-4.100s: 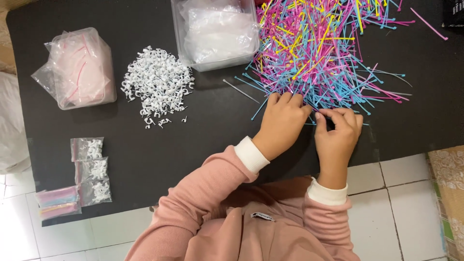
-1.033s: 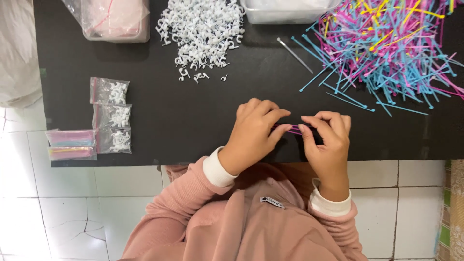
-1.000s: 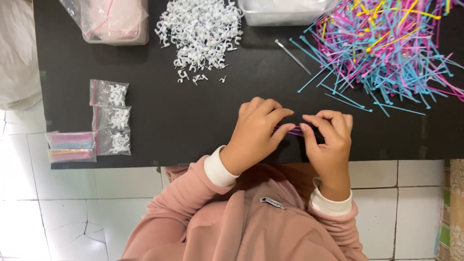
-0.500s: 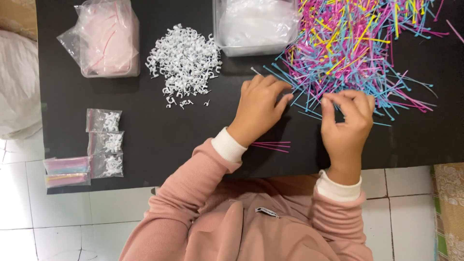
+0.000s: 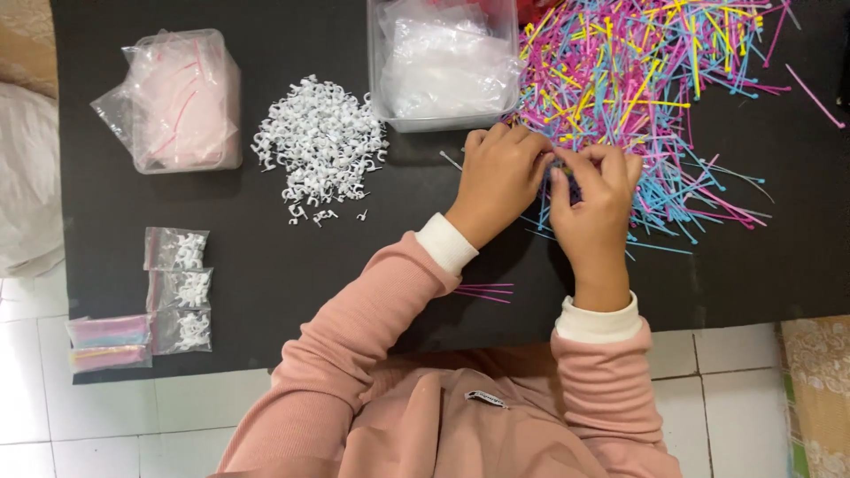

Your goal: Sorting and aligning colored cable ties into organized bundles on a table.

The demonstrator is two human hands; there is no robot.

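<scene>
My left hand [image 5: 498, 181] and my right hand [image 5: 595, 208] meet fingertip to fingertip at the near edge of a big heap of pink, blue and yellow cable ties [image 5: 642, 84] on the black table [image 5: 266, 257]. Both sets of fingers pinch at ties from the heap; how many each holds is hidden by the fingers. A small bundle of pink ties [image 5: 485, 292] lies on the table under my left forearm. A pile of white cable clips [image 5: 320, 146] sits to the left of my hands.
A clear tub of plastic bags [image 5: 443, 66] stands behind my left hand. Another clear tub with bags [image 5: 181, 102] is far left. Three small packed bags of clips [image 5: 180, 288] and two bags of ties [image 5: 111, 343] lie near the front left edge.
Both hands left the table's front edge, where they set down a small pink bundle, and reached back into the heap of ties. The camera view shifted.
</scene>
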